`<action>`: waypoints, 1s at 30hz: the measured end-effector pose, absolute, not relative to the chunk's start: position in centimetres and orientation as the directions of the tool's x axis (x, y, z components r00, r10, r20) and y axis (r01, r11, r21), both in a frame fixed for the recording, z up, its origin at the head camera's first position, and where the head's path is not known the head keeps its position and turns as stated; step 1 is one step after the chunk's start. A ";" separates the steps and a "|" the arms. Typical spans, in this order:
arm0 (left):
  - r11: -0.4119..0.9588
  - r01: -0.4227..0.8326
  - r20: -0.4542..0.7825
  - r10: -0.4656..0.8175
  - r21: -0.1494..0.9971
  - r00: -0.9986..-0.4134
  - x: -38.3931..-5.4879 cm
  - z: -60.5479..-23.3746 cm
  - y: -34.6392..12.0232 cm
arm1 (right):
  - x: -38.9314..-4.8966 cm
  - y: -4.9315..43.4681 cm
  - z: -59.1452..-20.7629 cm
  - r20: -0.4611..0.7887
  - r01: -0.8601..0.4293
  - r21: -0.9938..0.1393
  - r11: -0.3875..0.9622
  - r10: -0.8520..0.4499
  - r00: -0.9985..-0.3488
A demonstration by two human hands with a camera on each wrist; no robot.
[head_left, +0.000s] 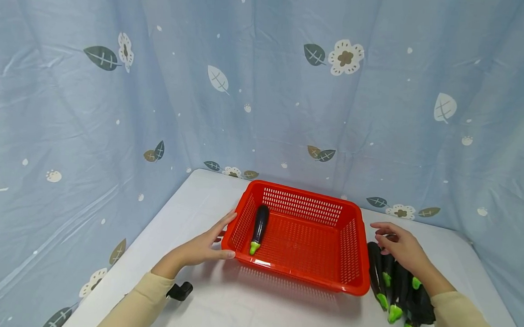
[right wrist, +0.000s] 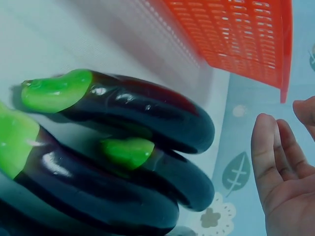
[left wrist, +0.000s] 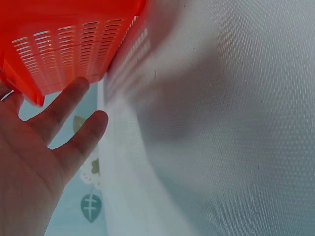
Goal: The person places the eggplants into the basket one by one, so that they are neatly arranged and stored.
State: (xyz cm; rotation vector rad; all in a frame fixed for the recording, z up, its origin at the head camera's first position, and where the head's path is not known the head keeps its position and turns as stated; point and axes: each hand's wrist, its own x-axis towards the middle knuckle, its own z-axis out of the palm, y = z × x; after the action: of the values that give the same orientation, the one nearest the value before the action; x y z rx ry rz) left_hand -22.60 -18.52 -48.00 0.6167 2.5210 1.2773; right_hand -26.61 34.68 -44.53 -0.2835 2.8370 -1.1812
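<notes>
Loosely, the right hand [head_left: 400, 248] hangs empty near eggplants [head_left: 399, 287]; the left hand [head_left: 199, 247], fingers spread, touches the red basket [head_left: 302, 241].

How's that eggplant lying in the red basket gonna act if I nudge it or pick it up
The eggplant is probably slippery, since its skin shines. Its long, rounded body may roll sideways when nudged, though the wall of the red basket could stop it. It looks smooth and nearly straight, so it's likely stiff, not floppy.
</notes>
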 end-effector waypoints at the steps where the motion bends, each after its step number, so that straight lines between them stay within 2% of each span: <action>1: 0.526 0.257 -0.029 0.475 0.811 -0.880 -22.6 -48.0 -18.5 | -26.5 34.8 -44.6 0.026 -0.153 -0.709 0.688 -0.192 -0.981; 19: 0.502 0.279 0.002 0.483 0.819 -0.876 -22.6 -47.9 -18.6 | -24.9 37.3 -45.6 0.023 -0.120 -0.701 0.703 -0.145 -0.989; 30: 0.499 0.278 0.002 0.484 0.821 -0.875 -22.6 -48.0 -18.5 | -24.5 38.9 -46.4 -0.027 -0.056 -0.686 0.726 -0.103 -0.994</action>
State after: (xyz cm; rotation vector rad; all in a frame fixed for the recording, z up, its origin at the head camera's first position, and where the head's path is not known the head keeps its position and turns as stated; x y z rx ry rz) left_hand -22.61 -18.55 -47.98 0.6505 2.5157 1.3144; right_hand -24.46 38.91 -46.43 -0.1319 2.8593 -1.1331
